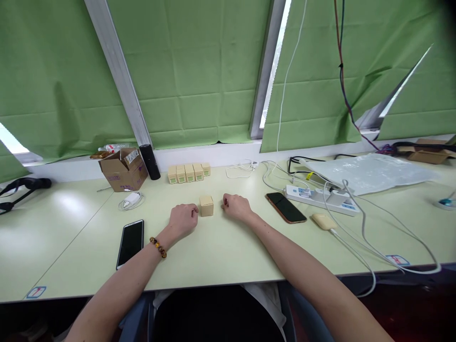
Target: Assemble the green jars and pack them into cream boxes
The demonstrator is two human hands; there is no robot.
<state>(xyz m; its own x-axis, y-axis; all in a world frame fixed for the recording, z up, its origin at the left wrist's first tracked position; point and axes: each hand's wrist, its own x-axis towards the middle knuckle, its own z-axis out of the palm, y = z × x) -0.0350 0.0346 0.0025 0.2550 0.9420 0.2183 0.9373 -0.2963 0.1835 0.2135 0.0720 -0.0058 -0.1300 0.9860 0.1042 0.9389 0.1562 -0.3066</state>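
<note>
A person's left hand point(183, 219) and right hand point(235, 207) rest loosely curled on the pale table point(221, 251), holding nothing, either side of a small tan box point(206, 205): left nearly touching, right just beside. It looks light, stiff cardboard, best pinched across opposite flat sides. Behind the box stands a row of similar boxes point(188, 173).

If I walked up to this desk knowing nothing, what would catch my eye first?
Probably the small tan box at the middle of the pale green table, with the left hand and the right hand resting curled on either side of it. Behind it stands a row of similar boxes, and green blinds fill the background.
</note>
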